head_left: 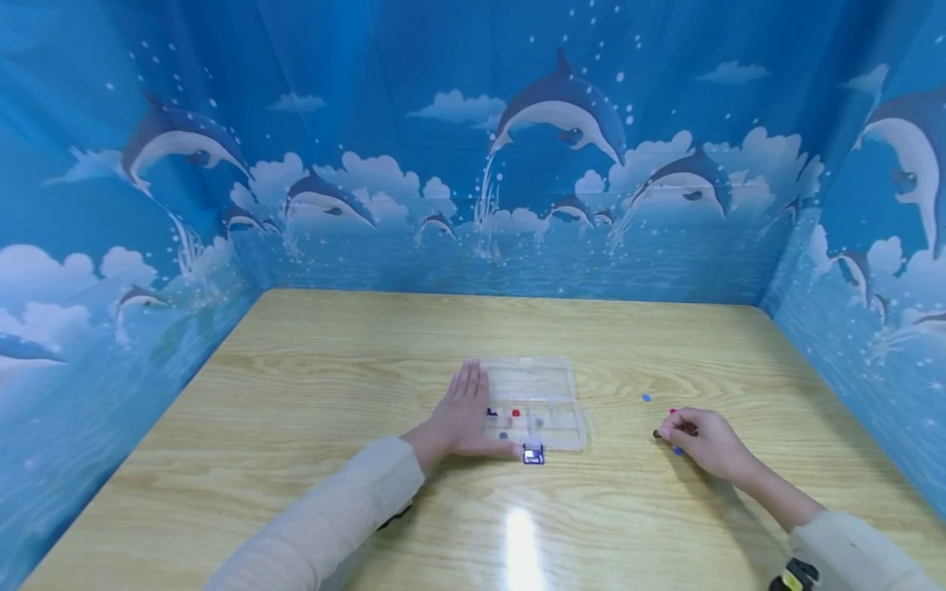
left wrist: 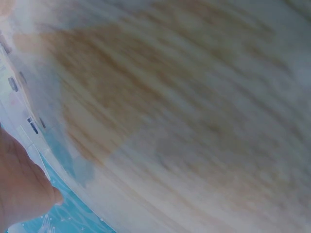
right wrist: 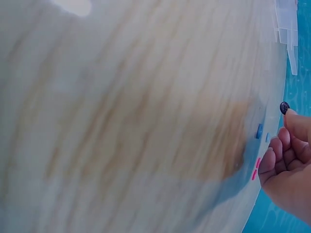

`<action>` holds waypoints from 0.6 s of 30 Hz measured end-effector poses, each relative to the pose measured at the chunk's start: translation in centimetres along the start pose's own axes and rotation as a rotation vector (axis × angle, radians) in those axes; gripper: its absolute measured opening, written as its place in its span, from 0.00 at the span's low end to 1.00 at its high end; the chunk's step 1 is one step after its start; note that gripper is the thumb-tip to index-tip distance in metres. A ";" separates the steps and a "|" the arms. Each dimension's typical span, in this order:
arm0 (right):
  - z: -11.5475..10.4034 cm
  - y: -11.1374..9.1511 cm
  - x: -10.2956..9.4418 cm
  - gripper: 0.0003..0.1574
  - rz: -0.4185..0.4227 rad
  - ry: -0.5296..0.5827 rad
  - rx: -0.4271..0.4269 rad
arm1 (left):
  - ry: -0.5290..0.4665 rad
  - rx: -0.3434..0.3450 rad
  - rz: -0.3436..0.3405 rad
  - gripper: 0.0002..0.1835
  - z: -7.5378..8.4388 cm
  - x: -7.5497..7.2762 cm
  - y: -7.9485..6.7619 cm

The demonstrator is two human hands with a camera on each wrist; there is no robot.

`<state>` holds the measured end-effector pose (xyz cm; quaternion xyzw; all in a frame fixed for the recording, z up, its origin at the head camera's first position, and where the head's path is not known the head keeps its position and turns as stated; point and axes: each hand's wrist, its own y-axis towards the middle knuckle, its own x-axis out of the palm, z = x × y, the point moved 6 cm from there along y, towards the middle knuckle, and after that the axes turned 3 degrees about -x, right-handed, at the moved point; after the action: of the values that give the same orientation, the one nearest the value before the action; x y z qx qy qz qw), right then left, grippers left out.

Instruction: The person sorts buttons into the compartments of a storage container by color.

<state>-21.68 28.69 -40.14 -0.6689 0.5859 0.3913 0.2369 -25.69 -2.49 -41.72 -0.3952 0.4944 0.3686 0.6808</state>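
Dark button — in right hand

Head view: from the near side, facing forward and down, far enough back to take in the left hand, the right hand, the wooden table and the dolphin backdrop.
Left wrist view: close over the table, tilted, the left hand at its left edge.
Right wrist view: likewise close and tilted, the right hand at its right edge.
Clear box: partly shared by all three.
Dark button: shared by head and right wrist.
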 end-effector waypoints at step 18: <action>-0.4 0.7 0.5 0.07 -0.010 0.007 0.090 | -0.005 -0.004 0.002 0.70 0.0 -0.1 -0.1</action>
<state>-22.26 27.97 -40.23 -0.6618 0.6005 0.3609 0.2668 -25.63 -2.55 -41.61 -0.3951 0.4924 0.3713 0.6809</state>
